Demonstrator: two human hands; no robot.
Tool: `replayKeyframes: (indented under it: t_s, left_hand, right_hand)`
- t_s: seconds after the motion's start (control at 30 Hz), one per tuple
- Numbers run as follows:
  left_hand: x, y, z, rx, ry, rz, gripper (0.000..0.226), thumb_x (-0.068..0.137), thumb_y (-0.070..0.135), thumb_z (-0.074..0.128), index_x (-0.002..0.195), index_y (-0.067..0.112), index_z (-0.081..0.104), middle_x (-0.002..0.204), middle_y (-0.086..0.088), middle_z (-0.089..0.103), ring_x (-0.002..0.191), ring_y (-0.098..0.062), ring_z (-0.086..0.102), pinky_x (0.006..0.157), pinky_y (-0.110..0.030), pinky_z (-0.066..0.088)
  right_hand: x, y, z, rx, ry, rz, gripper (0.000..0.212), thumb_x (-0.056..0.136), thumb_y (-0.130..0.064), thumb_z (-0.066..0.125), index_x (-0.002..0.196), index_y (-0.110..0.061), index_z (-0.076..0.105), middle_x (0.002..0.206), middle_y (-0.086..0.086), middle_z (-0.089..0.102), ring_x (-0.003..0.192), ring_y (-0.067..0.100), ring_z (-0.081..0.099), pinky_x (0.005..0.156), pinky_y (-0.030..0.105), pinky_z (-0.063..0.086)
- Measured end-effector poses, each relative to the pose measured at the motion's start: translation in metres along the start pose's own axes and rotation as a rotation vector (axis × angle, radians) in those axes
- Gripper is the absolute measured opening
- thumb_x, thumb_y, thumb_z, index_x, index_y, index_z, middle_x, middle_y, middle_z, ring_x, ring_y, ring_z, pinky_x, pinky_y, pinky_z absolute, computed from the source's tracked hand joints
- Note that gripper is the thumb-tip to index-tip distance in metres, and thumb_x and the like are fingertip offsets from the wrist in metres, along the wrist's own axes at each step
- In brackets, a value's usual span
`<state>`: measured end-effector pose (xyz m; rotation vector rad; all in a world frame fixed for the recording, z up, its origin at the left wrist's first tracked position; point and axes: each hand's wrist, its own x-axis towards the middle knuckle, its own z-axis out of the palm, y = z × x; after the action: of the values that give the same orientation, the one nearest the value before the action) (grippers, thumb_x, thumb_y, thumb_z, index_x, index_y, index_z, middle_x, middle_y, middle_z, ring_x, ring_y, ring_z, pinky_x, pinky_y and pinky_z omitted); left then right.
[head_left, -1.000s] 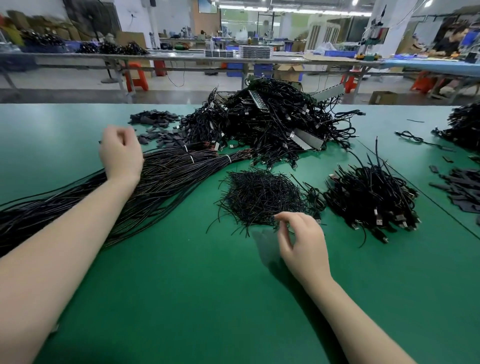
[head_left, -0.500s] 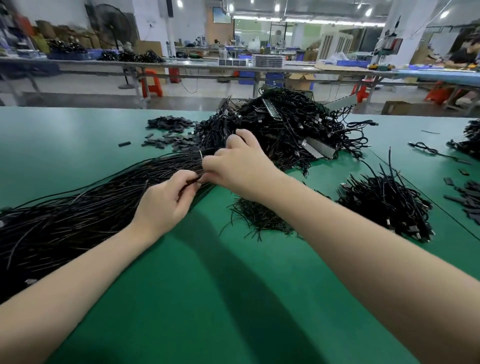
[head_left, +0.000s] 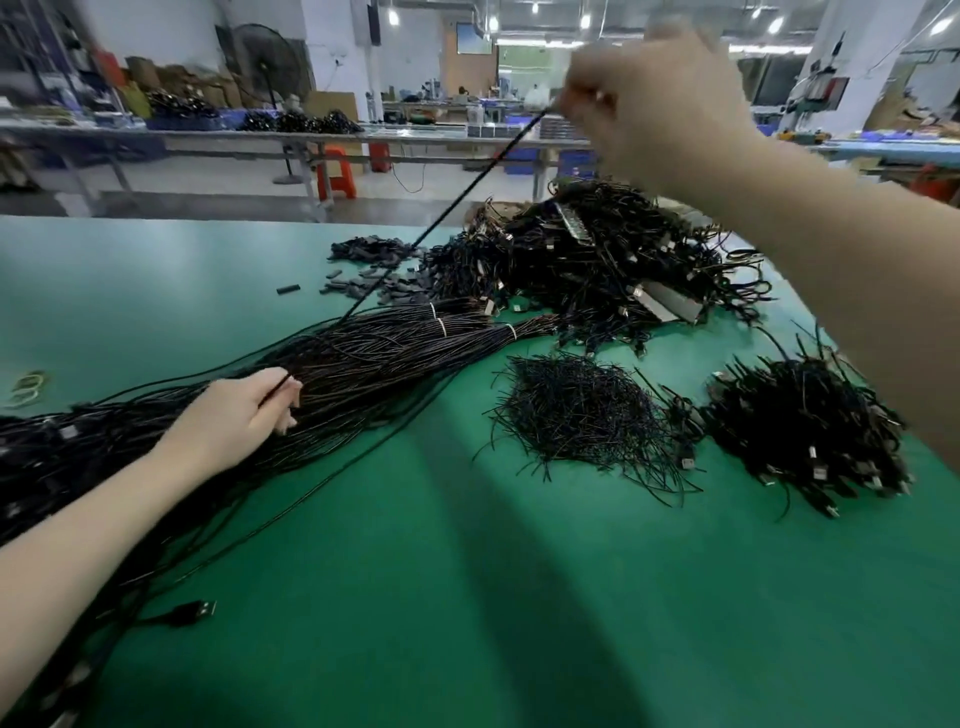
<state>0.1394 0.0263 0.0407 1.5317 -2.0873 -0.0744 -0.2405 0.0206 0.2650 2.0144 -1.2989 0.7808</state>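
A long bundle of black cables (head_left: 363, 358) lies across the green table (head_left: 467, 597) from the near left toward the centre, tied with pale bands at its far end. My right hand (head_left: 654, 98) is raised high at the upper right and pinches the end of a single black cable (head_left: 447, 213), which runs taut down into the bundle. My left hand (head_left: 244, 415) rests on the bundle lower left, its thumb and fingers pinching a thin black cable there.
A big tangled heap of black cables with connectors (head_left: 597, 260) sits behind the bundle. A pile of short black wire pieces (head_left: 582, 410) and a heap of plugged cables (head_left: 800, 426) lie to the right. Small black caps (head_left: 363, 280) are scattered behind. A USB plug (head_left: 197, 613) lies near left.
My right hand has risen from the bundle's tied end up and to the right, drawing one cable out taut. My left hand has slid back left along the bundle.
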Motion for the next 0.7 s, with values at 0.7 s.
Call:
replayKeyframes:
  t_s: [0.7]
  left_hand:
    - [0.063,0.121,0.018,-1.193,-0.151,-0.292,0.021,0.102,0.022,0.045,0.099,0.014,0.064,0.067,0.008,0.046,0.048,-0.004,0.032,0.039,-0.016,0.028]
  right_hand:
    - [-0.217,0.120,-0.028,-0.200,-0.941,0.534,0.014,0.098,-0.034,0.050,0.089,-0.029,0.060,0.073,-0.008,0.060,0.063,0.011,0.055,0.054,0.026,0.045]
